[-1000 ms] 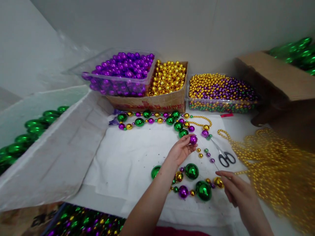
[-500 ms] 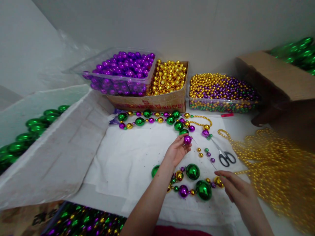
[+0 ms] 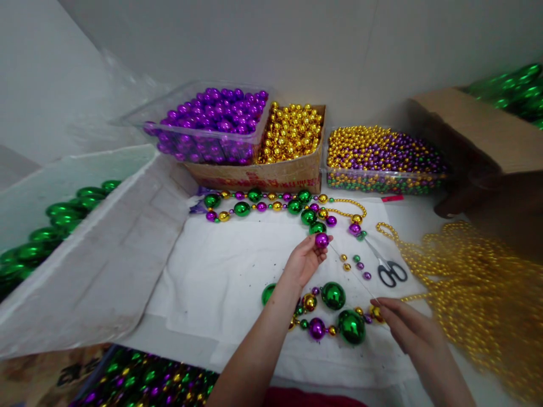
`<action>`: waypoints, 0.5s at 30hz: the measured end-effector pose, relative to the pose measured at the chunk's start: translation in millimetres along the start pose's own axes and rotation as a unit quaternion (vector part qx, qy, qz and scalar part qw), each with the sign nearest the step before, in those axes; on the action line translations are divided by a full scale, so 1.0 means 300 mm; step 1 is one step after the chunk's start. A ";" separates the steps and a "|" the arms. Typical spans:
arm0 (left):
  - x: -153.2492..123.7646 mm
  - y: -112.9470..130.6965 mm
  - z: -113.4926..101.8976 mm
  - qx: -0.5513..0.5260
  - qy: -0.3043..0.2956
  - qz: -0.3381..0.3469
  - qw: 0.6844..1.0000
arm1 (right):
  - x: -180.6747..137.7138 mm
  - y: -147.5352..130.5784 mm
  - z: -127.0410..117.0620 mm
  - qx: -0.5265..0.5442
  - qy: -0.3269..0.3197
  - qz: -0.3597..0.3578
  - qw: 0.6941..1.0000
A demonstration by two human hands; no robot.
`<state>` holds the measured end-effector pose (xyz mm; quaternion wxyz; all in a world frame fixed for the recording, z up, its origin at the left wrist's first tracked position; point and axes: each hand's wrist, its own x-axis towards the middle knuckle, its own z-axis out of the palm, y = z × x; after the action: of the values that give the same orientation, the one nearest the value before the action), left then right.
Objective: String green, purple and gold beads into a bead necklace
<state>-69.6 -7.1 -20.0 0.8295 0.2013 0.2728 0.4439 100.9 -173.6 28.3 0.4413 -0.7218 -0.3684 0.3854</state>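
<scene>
My left hand (image 3: 306, 263) is closed in a pinch on a shiny purple bead (image 3: 321, 240). A thin pale string (image 3: 356, 275) runs from that bead down to my right hand (image 3: 409, 325), whose thumb and fingertips are closed on it. Below the left wrist, partly hidden by the forearm, lies a strand of beads with a large green bead (image 3: 351, 327) and a smaller gold bead (image 3: 309, 302). Several small loose beads (image 3: 360, 265) rest between the hands. Black-handled scissors (image 3: 392, 273) lie beyond the right hand.
A finished-looking bead necklace (image 3: 241, 208) lies along the back of the white cloth (image 3: 212, 282). Behind it stand a clear tub (image 3: 203, 133) of purple beads, a cardboard box (image 3: 254, 176) of gold ones and a mixed-bead tray (image 3: 382, 176). Gold bead chains (image 3: 479, 294) heap at right.
The string now shows as one straight line between the bead and my right hand. The purple bead has shifted very slightly left; my right hand has moved slightly right and down.
</scene>
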 end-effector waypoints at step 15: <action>-0.009 -0.008 0.032 -0.088 0.028 0.008 0.996 | -0.006 0.033 0.018 -0.022 -0.044 0.001 0.999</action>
<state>-63.2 -11.6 -13.2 0.8324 0.1173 0.2545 0.4780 97.2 -176.7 18.0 0.4079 -0.7143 -0.3950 0.4090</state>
